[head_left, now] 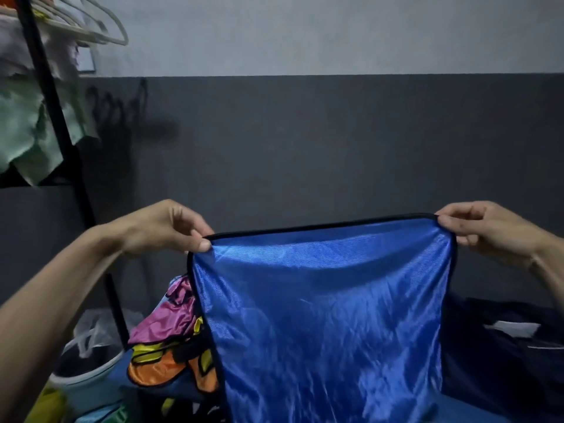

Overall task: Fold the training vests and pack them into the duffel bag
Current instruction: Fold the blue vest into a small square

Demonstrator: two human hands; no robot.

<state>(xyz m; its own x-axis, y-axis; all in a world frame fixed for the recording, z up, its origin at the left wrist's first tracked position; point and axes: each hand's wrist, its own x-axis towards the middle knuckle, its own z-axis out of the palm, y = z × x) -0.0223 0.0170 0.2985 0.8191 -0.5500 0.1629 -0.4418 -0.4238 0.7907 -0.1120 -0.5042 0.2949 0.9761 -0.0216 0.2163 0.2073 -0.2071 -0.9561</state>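
A shiny blue training vest (329, 315) with black trim hangs stretched in front of me. My left hand (164, 228) pinches its upper left corner and my right hand (485, 230) pinches its upper right corner, so the top edge is held taut. Behind its left edge lies a heap of other vests (171, 340) in pink, yellow and orange. At the right, partly hidden by the blue vest, sits a dark duffel bag (503, 346); whether it is open I cannot tell.
A black clothes rack pole (61, 123) rises at the left with pale green cloth (24, 132) and white hangers (91, 25) on it. A white bucket (85, 380) with a plastic bag stands low at the left. A dark grey wall is behind.
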